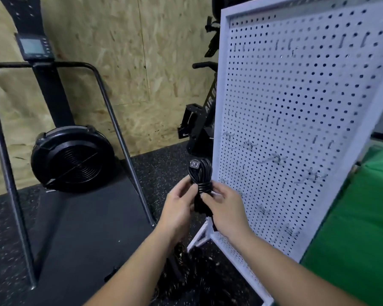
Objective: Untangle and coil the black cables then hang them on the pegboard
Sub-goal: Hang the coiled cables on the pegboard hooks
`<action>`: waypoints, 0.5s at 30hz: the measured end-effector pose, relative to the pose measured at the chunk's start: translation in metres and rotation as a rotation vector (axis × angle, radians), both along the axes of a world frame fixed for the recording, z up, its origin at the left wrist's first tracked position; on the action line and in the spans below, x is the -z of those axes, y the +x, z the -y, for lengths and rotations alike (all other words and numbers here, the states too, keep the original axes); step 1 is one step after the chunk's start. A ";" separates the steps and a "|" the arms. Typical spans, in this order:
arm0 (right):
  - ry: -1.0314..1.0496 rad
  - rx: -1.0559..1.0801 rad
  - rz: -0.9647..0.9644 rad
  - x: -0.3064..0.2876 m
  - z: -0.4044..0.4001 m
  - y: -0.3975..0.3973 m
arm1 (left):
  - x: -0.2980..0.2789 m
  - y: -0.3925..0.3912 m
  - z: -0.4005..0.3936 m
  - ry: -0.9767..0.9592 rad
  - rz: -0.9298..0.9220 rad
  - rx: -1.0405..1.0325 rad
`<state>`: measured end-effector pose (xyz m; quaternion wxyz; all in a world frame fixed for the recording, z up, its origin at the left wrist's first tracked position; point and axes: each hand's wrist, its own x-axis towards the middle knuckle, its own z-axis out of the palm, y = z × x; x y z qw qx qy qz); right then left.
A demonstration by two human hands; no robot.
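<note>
A coiled black cable [201,173] stands upright between my hands, with turns wrapped round its middle and a plug at the top. My left hand [179,208] grips the bundle from the left. My right hand [227,209] holds it from the right, fingers curled round the wrapped waist. The white pegboard [296,129] stands just right of the bundle, with several small metal hooks scattered across it. More tangled black cables [186,272] lie on the floor below my forearms, partly hidden by them.
A black fan-wheel exercise machine [72,157] with a metal frame stands on the left on dark rubber flooring. An air bike [202,113] stands behind the pegboard's left edge. Green padding [363,217] lies at the right. A chipboard wall runs behind.
</note>
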<state>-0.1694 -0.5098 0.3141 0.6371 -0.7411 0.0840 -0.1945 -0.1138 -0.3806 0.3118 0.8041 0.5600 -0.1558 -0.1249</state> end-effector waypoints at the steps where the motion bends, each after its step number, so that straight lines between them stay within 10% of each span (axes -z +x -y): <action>1: 0.012 0.015 0.019 -0.004 0.000 0.011 | -0.004 0.013 0.002 -0.011 0.008 -0.002; 15: -0.038 0.237 0.168 -0.015 0.016 0.109 | -0.022 0.120 0.058 -0.037 0.062 0.010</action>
